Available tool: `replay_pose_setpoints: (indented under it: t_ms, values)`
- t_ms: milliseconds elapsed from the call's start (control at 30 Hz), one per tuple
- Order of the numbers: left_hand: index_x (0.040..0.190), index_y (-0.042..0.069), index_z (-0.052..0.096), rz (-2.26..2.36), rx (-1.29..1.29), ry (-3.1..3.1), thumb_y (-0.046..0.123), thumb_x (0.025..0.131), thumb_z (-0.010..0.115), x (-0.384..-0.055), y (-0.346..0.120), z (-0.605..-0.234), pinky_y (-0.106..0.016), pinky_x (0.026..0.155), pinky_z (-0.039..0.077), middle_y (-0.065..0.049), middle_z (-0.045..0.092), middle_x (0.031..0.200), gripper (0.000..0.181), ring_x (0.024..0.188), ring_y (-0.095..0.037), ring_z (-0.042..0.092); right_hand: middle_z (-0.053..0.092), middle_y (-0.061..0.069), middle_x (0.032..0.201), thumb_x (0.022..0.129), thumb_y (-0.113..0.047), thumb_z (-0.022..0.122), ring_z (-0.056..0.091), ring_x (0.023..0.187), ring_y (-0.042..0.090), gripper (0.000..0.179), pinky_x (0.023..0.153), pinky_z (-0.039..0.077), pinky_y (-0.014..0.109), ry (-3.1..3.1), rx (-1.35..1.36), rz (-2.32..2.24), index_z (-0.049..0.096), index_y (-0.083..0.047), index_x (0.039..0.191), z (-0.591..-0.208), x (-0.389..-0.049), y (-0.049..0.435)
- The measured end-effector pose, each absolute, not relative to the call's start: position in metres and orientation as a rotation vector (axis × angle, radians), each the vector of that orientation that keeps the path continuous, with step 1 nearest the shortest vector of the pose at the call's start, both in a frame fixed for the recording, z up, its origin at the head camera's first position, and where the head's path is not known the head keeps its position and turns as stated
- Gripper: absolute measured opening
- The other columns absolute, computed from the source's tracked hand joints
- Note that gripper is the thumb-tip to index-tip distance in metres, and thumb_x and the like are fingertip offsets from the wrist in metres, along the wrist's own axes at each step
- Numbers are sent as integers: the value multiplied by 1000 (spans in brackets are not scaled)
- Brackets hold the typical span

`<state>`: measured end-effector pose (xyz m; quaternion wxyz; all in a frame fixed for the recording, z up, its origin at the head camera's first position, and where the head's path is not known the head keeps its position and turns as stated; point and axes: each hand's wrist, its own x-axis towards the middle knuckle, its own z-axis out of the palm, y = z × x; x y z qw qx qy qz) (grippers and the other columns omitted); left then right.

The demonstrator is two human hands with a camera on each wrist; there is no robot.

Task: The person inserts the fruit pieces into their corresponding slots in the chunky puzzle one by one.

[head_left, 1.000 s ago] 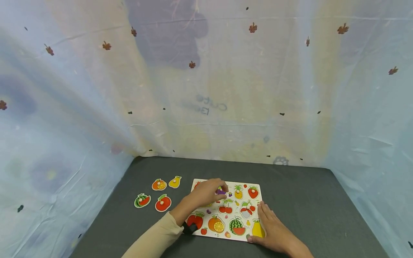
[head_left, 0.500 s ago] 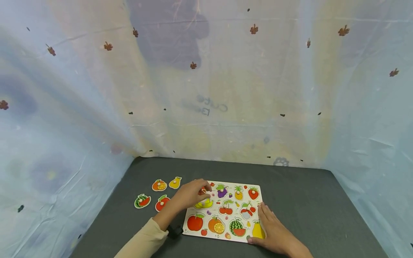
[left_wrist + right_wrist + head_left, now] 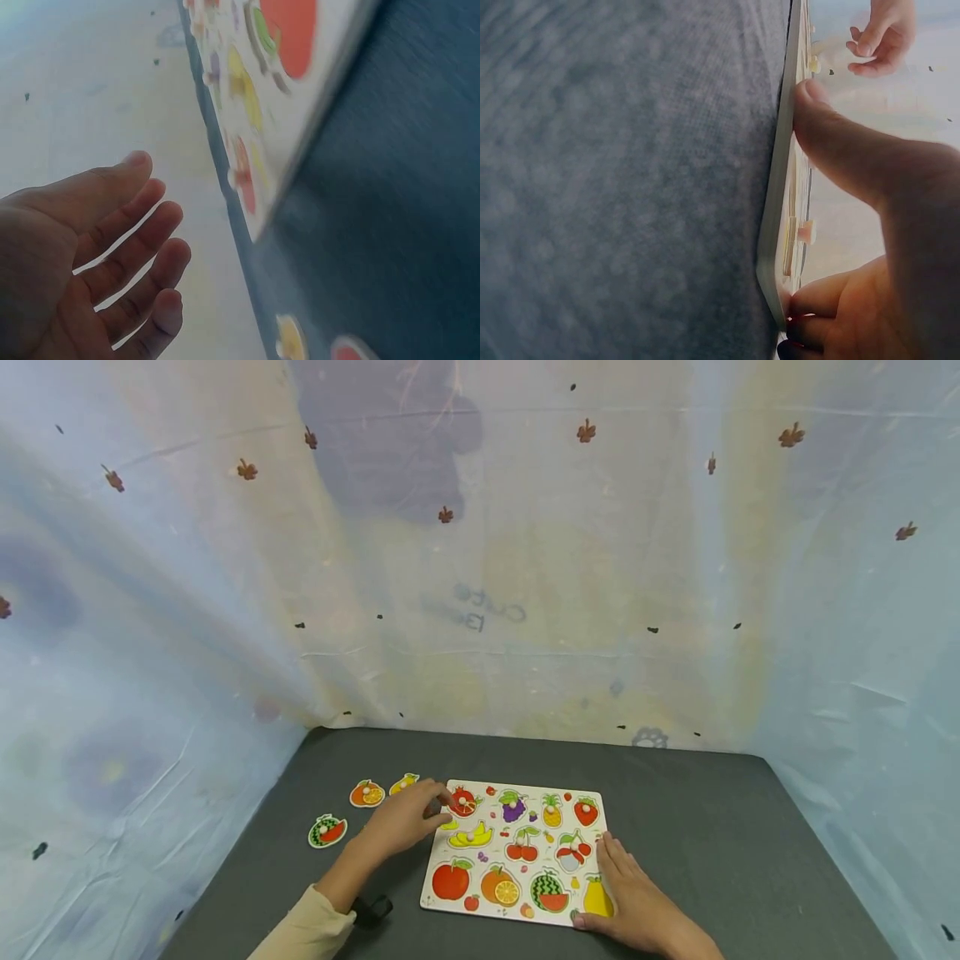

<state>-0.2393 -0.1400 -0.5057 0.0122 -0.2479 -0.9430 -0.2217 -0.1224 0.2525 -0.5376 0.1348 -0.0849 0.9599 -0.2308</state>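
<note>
faint mirrored writing on the backdrop sheet (image 3: 491,607), seemingly "cute", second line unreadable

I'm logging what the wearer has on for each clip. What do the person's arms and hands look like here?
The left arm wears a long beige sleeve down to the wrist, with a black strap or mount beside the cuff. The left hand is bare: no glove or ring shows. The right hand is bare too, and no sleeve shows on the forearm. Its nails look dark red in the right wrist view.

The left hand (image 3: 408,817) is drawing away leftward from the grape piece (image 3: 513,807), now sitting uncovered on the puzzle board (image 3: 450,893), and is coming over the loose apple piece beside the board's left edge, hiding it.
</note>
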Motion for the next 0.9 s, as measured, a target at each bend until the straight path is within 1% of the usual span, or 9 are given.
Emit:
replay_pose_setpoints:
  t_ms: [100, 267, 367, 500, 633, 900]
  values:
    - [115, 24, 73, -711, -702, -2957, 28, 96, 84, -236, -152, -507, -31, 68, 48, 3, 70, 110, 22, 81, -8, 56, 17, 27, 175, 78, -72, 84, 22, 161, 45, 133, 126, 21, 65, 2773, -231, -681, 24, 7, 167, -539, -123, 253]
    - [112, 26, 74, -714, -572, -2969, 29, 94, 86, -230, -171, -510, -33, 71, 49, 7, 69, 106, 21, 82, -8, 55, 16, 27, 176, 79, -71, 84, 21, 161, 46, 133, 126, 21, 65, 2754, -222, -698, 22, 6, 167, -538, -123, 253]
    - [111, 25, 74, -717, -522, -2987, 28, 94, 86, -229, -182, -509, -34, 70, 48, 8, 68, 105, 21, 81, -9, 55, 15, 27, 176, 79, -69, 85, 21, 161, 46, 132, 126, 21, 65, 2749, -223, -703, 21, 6, 167, -535, -122, 253]
    - [113, 23, 74, -712, -462, -3015, 28, 94, 86, -228, -195, -508, -37, 71, 52, 9, 67, 109, 22, 84, -9, 60, 15, 26, 176, 79, -70, 84, 20, 161, 46, 132, 126, 20, 65, 2739, -215, -703, 21, 5, 168, -534, -122, 253]
    - [113, 24, 73, -692, -428, -3032, 30, 95, 85, -227, -206, -507, -39, 76, 56, 8, 69, 110, 22, 89, -12, 67, 15, 25, 176, 78, -72, 84, 20, 161, 46, 134, 126, 19, 65, 2731, -198, -704, 21, 5, 168, -535, -122, 252]
    - [113, 21, 74, -661, -418, -3060, 29, 96, 84, -224, -218, -505, -43, 78, 56, 6, 71, 105, 22, 94, -15, 67, 14, 25, 177, 78, -72, 84, 19, 162, 45, 133, 127, 18, 64, 2734, -208, -704, 22, 4, 168, -535, -122, 251]
